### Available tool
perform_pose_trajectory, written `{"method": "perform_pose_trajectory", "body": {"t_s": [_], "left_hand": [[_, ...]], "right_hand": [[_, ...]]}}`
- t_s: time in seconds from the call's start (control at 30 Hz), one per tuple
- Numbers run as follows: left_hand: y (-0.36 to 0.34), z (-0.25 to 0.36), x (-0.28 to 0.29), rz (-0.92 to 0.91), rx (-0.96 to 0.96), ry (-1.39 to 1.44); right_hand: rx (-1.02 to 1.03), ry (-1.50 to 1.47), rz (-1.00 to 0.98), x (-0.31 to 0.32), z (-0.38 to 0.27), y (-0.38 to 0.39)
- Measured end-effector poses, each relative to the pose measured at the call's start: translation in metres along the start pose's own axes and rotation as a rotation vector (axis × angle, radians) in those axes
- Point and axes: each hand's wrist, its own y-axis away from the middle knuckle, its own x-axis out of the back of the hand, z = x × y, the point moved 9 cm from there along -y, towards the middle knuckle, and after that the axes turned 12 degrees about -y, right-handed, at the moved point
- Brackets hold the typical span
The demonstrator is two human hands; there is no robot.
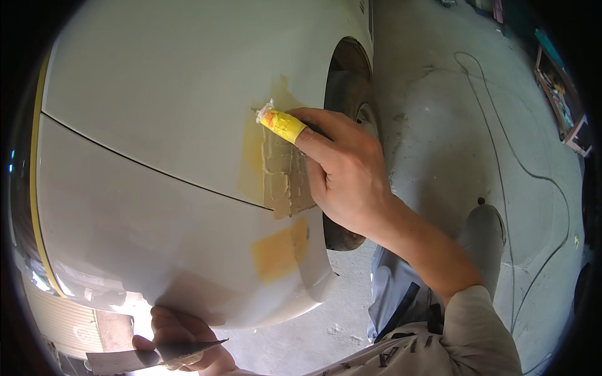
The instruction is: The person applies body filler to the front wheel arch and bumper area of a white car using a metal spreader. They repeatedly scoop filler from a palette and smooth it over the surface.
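My right hand is up against the pale car body panel, just left of the wheel arch. Yellow tape wraps its thumb, with a ragged whitish bit at the tip. The fingers are bent in behind the thumb, and whatever they pinch is hidden. Beneath them, a beige patch of body filler shows ridges and streaks over a yellowish area. Lower down lies a second, smoother yellow-tan patch. At the bottom left, my left hand grips a thin grey plate seen nearly edge-on, below the bumper.
A dark tyre sits in the wheel arch right of the filler. A thin cable loops over the grey concrete floor. An open box of small items stands at far right. A panel seam runs toward the patch.
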Motion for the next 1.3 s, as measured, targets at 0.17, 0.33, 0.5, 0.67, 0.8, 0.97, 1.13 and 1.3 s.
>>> {"method": "perform_pose_trajectory", "body": {"t_s": [0.17, 0.33, 0.5, 0.67, 0.8, 0.97, 1.13, 1.3], "left_hand": [[0.004, 0.027, -0.028, -0.273, -0.492, 0.152], [0.002, 0.029, -0.028, -0.331, -0.541, 0.132], [0.018, 0.032, -0.024, -0.204, -0.601, -0.025], [0.016, 0.037, -0.029, -0.164, -0.637, -0.119], [0.001, 0.041, -0.010, 0.176, -0.562, -0.204], [0.021, 0.046, -0.055, -0.224, -0.581, -0.333], [-0.002, 0.034, -0.027, 0.119, -0.524, -0.322], [0.011, 0.022, -0.026, 0.041, -0.517, -0.118]], "right_hand": [[-0.213, -0.006, 0.022, 0.014, 0.036, -0.012], [-0.145, -0.019, 0.014, 0.004, 0.045, -0.022], [-0.120, 0.012, 0.020, -0.009, 0.014, 0.000], [-0.193, -0.119, -0.081, -0.015, -0.027, 0.026], [-0.145, -0.166, -0.080, 0.002, -0.027, 0.017], [-0.151, -0.027, -0.003, 0.018, 0.033, -0.015], [-0.176, 0.031, -0.001, 0.007, 0.053, -0.029], [-0.181, 0.068, -0.018, -0.006, 0.025, -0.012]]}}
